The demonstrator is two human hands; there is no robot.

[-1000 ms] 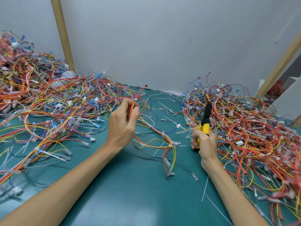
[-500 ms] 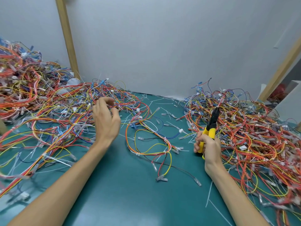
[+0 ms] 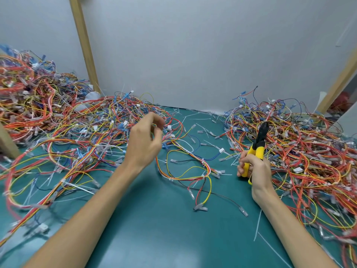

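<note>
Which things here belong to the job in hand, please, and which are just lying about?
In hand: left hand, fingers curled at the wire harness; right hand gripping the yellow cutters.
Lying about: left wire pile, right wire pile, loose cable ties, wooden post.

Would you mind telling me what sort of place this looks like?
Probably a wire-harness assembly or rework bench: heaps of coloured wire harnesses crowd a green mat, cut cable ties lie about, and the right hand grips yellow-handled cutters.
</note>
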